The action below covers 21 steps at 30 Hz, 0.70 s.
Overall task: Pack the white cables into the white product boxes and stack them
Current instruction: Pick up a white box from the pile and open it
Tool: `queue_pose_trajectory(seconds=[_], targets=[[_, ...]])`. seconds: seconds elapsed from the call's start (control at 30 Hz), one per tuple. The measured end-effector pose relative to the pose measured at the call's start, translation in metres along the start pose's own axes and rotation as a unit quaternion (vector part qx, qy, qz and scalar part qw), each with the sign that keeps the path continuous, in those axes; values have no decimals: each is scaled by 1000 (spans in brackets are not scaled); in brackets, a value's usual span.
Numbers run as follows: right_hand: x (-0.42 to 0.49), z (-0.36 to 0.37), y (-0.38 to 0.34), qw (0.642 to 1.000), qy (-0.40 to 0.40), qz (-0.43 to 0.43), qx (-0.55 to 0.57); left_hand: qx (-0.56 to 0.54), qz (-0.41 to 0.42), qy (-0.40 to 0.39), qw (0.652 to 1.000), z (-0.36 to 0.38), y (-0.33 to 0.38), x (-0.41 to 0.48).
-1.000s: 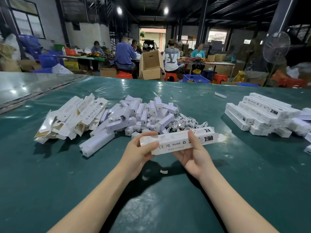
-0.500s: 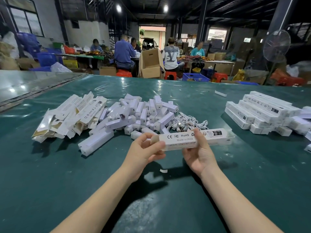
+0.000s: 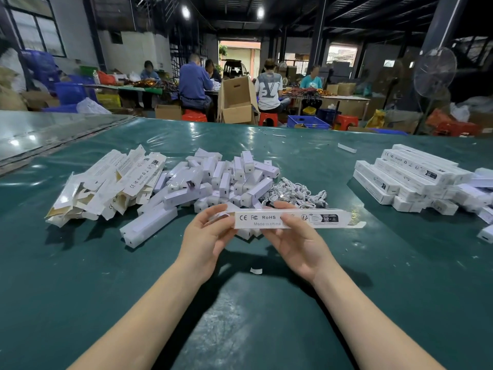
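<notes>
Over the green table I hold a long white product box (image 3: 266, 221) level, its printed side facing me. My right hand (image 3: 298, 241) grips it from below near the middle, thumb across the front. My left hand (image 3: 205, 236) pinches the box's left end, where a white flap or cable loop shows. The right end flap (image 3: 356, 224) hangs open. Behind the box lies a heap of white cables (image 3: 296, 194). A stack of packed white boxes (image 3: 408, 177) sits at the right.
A pile of small white inner boxes (image 3: 226, 177) sits mid-table, flat unfolded cartons (image 3: 106, 182) to its left, one long box (image 3: 148, 227) in front. The green table (image 3: 80, 276) carries paper scraps (image 3: 256, 270). Seated people work at tables behind.
The box has slid rightward in my hands and levelled out. My left hand has shifted onto its left end; the view has tilted slightly.
</notes>
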State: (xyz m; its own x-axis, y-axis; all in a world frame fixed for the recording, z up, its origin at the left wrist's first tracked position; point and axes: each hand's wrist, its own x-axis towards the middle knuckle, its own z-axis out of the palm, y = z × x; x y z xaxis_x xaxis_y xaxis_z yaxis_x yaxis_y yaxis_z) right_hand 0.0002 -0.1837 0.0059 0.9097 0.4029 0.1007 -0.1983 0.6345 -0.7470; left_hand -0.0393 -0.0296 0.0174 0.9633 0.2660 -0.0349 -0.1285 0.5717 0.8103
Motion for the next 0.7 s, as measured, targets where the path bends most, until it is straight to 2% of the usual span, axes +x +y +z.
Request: queue_pose_trajectory(seconds=[0.1,0.27,0.43,0.6,0.7], targets=[[1,0,3,1000,4,-21,-20,58,53,29,996,2,-5,-2],[1,-2,2,1000,2,-21,-8,55,85,49,994,7,-7,-5],[1,2,4,1000,2,3,17,195,184,56,962,8,-10,-10],[-2,3,-1,993,102,18,63,352,225,43,908,8,-10,-13],[-3,1,-3,985,143,22,98,355,241,-3,903,12,-8,-19]])
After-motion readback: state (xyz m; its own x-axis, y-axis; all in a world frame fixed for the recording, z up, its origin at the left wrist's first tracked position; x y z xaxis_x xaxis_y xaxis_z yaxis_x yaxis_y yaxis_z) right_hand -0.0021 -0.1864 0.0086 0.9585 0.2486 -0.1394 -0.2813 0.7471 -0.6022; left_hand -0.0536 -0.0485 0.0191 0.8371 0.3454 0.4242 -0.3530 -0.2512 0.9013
